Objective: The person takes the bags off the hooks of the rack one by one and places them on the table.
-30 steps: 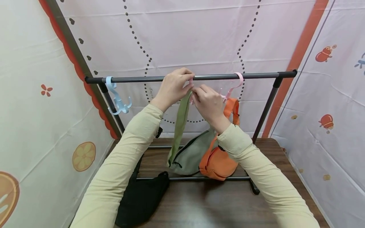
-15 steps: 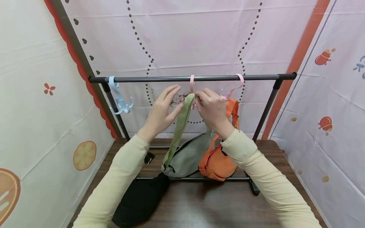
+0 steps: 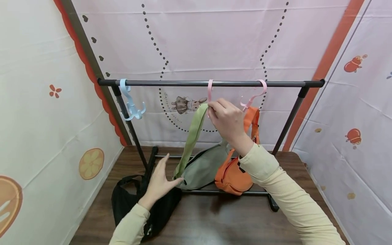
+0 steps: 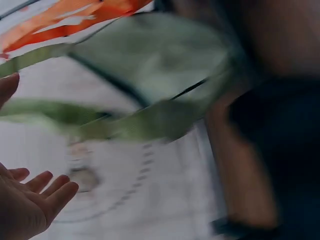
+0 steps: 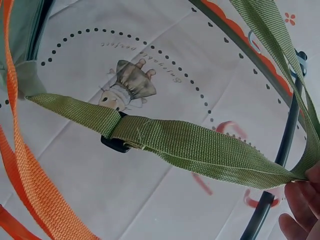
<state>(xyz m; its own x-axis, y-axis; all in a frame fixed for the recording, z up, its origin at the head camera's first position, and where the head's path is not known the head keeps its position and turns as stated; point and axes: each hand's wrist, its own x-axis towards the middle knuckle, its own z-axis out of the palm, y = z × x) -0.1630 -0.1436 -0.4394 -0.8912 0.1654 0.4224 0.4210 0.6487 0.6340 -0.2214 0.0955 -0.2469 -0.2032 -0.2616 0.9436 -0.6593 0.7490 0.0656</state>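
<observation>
My right hand [image 3: 228,119] pinches the top of the light green webbing strap [image 3: 193,132] just below a pink hook [image 3: 210,89] on the rail. Whether the strap lies in the hook's prongs is hidden behind the fingers. In the right wrist view, fingertips [image 5: 302,200] grip the strap, which has a black slider buckle [image 5: 115,142]. The grey-green crossbody bag [image 3: 205,166] hangs below, low over the rack's base. My left hand [image 3: 160,185], fingers spread and holding nothing, is between that bag and a black bag [image 3: 119,200]; the left wrist view is blurred.
A black metal rack's rail [image 3: 171,83] spans the scene. An orange bag [image 3: 237,177] hangs by its strap from a second pink hook [image 3: 260,89] at right. A blue hook [image 3: 130,105] hangs at the left end. The wooden table [image 3: 220,221] lies beneath.
My left hand has let go near the pink hook and moved down and left towards the black bag. My right hand stays at the strap's top, still pinching it.
</observation>
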